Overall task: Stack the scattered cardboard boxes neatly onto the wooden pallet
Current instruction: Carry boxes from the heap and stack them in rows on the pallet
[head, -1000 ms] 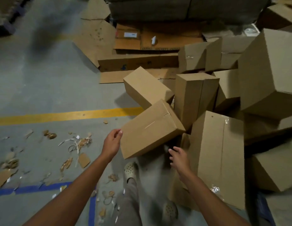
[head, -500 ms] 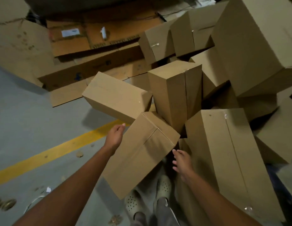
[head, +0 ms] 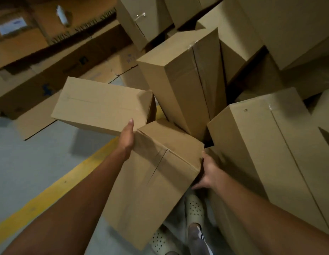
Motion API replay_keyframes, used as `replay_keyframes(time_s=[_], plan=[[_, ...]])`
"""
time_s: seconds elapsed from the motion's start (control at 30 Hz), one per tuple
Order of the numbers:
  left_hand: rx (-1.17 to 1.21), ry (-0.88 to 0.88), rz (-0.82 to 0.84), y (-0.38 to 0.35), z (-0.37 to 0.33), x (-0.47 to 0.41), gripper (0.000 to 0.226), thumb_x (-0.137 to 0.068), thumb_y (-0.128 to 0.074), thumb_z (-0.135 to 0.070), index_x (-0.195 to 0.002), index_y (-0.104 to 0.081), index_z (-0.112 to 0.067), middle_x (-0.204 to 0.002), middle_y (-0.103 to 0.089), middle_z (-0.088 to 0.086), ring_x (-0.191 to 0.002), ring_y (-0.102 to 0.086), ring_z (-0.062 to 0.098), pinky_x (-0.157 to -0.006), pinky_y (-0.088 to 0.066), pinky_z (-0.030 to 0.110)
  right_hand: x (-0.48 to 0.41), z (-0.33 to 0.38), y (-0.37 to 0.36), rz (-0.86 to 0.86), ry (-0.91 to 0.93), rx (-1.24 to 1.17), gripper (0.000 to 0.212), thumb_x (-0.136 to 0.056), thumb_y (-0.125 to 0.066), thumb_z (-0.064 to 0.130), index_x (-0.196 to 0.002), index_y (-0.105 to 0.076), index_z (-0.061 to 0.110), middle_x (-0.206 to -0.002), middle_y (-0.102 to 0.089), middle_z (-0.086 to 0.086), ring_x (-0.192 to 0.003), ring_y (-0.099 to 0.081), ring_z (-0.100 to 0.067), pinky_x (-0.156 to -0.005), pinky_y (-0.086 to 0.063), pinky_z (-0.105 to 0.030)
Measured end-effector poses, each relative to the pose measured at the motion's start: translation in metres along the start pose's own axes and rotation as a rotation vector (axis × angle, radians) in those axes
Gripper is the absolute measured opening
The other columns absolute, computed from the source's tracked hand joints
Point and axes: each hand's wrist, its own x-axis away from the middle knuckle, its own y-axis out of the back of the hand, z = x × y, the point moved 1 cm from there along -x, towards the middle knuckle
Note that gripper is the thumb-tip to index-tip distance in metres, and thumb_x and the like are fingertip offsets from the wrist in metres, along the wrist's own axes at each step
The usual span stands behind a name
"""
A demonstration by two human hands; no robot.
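Reaching into a heap of cardboard boxes, both bare arms extend forward from the bottom of the view. The left hand (head: 127, 137) lies flat against the upper left side of the near box (head: 154, 181), fingers straight and together, pressing rather than gripping. The right hand (head: 208, 172) cups the same box's right-hand corner: thumb splayed below the edge, fingers wrapped round the corner and mostly hidden behind it.

The near box sits between the two hands, tilted. Its far end is raised against the pile and its long taped face slopes down toward the person's feet. A pale perforated shoe (head: 195, 208) shows just beside its lower right edge.

A second box (head: 103, 105) lies on its side just beyond the left hand, its near corner touching or almost touching the near box; contact cannot be confirmed. A tall box (head: 182, 80) stands tilted behind, leaning into the heap. A large box (head: 270, 153) lies to the right of the right forearm.

The floor (head: 31, 162) is grey concrete, crossed by a yellow line (head: 49, 190) running diagonally under the left forearm. Flattened cardboard sheets (head: 49, 43) lie along the far left; the print on them is blurred.
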Motion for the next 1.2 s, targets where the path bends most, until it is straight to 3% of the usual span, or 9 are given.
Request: replay_keyframes(time_s=[0.13,0.3,0.43,0.67,0.8,0.9,1.0,1.1,1.2], plan=[[-0.018,0.102,0.007,0.005,0.011,0.013,0.077,-0.094,-0.036,-0.073,-0.13,-0.065,-0.012,-0.133,-0.064,0.011,-0.121,-0.056,0.024,-0.106,-0.043,0.044,0.007,-0.017,-0.01,0.036,-0.049,0.017,0.055,-0.094,-0.047,0.068,-0.117,-0.05,0.019,-0.118,-0.061,-0.024,-0.121,-0.052,-0.047,-0.11,-0.027,-0.074],[0.055,0.27,0.099,0.037,-0.008,0.078,0.045,-0.106,-0.037,-0.045,-0.091,-0.066,-0.015,-0.065,-0.073,-0.005,-0.054,-0.066,0.001,-0.056,-0.048,0.02,0.043,-0.062,-0.005,0.033,0.017,0.032,0.053,-0.096,-0.049,0.063,-0.123,-0.059,0.018,-0.109,-0.071,-0.021,-0.103,-0.066,-0.04,-0.099,-0.049,-0.06],[0.076,0.257,0.112,0.08,0.001,0.131,0.042,-0.1,-0.052,-0.048,-0.116,-0.073,-0.015,-0.115,-0.074,0.013,-0.096,-0.074,0.022,-0.086,-0.056,0.036,0.1,-0.086,-0.006,-0.004,0.135,0.109,0.046,-0.097,-0.055,0.054,-0.129,-0.055,0.02,-0.112,-0.069,-0.016,-0.102,-0.065,-0.036,-0.095,-0.053,-0.056],[0.16,0.217,0.14,0.121,-0.03,0.23,0.04,-0.104,-0.048,-0.04,-0.121,-0.069,-0.012,-0.116,-0.074,0.01,-0.104,-0.072,0.024,-0.089,-0.054,0.037,0.218,-0.096,-0.009,0.015,0.415,0.135,0.027,-0.096,-0.066,0.033,-0.116,-0.062,0.016,-0.112,-0.071,-0.009,-0.106,-0.068,-0.029,-0.1,-0.053,-0.051],[0.207,0.177,0.143,0.14,-0.059,0.303,0.036,-0.106,-0.045,-0.037,-0.115,-0.07,-0.013,-0.115,-0.074,0.011,-0.093,-0.072,0.02,-0.086,-0.054,0.036,0.259,-0.109,0.014,0.0,0.502,0.206,0.083,-0.066,-0.078,0.068,-0.129,-0.061,0.018,-0.119,-0.071,-0.002,-0.109,-0.067,-0.025,-0.102,-0.051,-0.047],[0.23,0.129,0.177,0.157,-0.082,0.355,0.04,-0.104,-0.044,-0.045,-0.115,-0.069,-0.016,-0.107,-0.076,0.007,-0.092,-0.071,0.021,-0.083,-0.054,0.036,0.336,-0.116,0.023,0.015,0.583,0.27,0.043,-0.093,-0.067,0.044,-0.126,-0.06,0.016,-0.117,-0.068,-0.002,-0.107,-0.063,-0.022,-0.091,-0.049,-0.035],[0.249,0.058,0.151,0.171,-0.105,0.403,0.043,-0.1,-0.047,-0.057,-0.116,-0.067,-0.022,-0.113,-0.073,0.01,-0.105,-0.067,0.029,-0.092,-0.053,0.044,0.391,-0.124,0.041,0.02,0.723,0.276,0.024,-0.1,-0.061,0.034,-0.116,-0.062,0.017,-0.102,-0.068,0.003,-0.094,-0.062,-0.014,-0.077,-0.046,-0.027],[0.352,-0.041,0.131,0.175,-0.12,0.442,0.038,-0.103,-0.047,-0.049,-0.119,-0.064,-0.019,-0.116,-0.073,0.016,-0.112,-0.066,0.038,-0.102,-0.049,0.057,0.437,-0.133,0.057,-0.013,0.913,0.336,0.032,-0.102,-0.054,0.044,-0.124,-0.064,0.023,-0.11,-0.067,0.004,-0.1,-0.061,-0.012,-0.083,-0.046,-0.028],[0.4,-0.129,0.098,0.171,-0.142,0.48,0.039,-0.1,-0.051,-0.05,-0.116,-0.066,-0.017,-0.113,-0.072,0.02,-0.104,-0.067,0.039,-0.1,-0.05,0.059,0.476,-0.138,0.076,-0.054,1.079,0.339,0.048,-0.085,-0.056,0.069,-0.111,-0.07,0.032,-0.107,-0.073,0.01,-0.105,-0.067,-0.013,-0.096,-0.054,-0.041]])
